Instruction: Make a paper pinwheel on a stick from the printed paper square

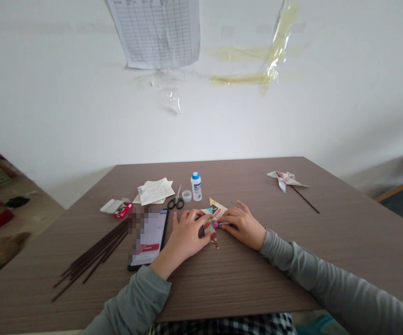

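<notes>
Stretching across the left of the brown wood-grain table [257, 274], a bundle of thin dark sticks [93, 253] lying with its tips close to a smartphone [148, 239], and a small open carton [116, 208] sitting just behind them. Next along, loose printed papers [154, 191], black-handled scissors [175, 201], a small round lid [186, 196] and a white bottle with a blue cap [196, 186] standing just beyond the hands. Resting against the phone's edge, the left hand [187, 230], half-curled, holding one side of a folded paper pinwheel [214, 221] that is lying flat between both hands, partly hidden by fingers. Half-curled too, the right hand [241, 225] pinching the other side beside a pink bead [216, 224]. Lying well off to the right, a second paper pinwheel on a dark stick [287, 182]
</notes>
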{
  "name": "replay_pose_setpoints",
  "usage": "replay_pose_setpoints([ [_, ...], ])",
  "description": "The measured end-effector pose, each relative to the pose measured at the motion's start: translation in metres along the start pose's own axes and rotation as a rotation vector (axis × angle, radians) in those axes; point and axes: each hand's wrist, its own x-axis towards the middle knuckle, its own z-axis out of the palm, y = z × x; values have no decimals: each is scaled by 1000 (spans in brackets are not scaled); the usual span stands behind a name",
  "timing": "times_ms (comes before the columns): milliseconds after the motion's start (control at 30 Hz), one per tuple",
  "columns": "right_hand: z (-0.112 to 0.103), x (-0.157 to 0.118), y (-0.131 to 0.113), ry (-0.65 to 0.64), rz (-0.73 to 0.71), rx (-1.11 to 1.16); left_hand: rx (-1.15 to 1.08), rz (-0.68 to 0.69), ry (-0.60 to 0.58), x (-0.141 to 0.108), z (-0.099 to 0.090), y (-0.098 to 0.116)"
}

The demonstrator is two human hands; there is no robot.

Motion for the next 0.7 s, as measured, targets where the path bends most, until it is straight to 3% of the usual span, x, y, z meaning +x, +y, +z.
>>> replay_pose_setpoints([
  [700,-6,3,-12,-75,17,-30,-20,12,-11,-1,-3,2],
])
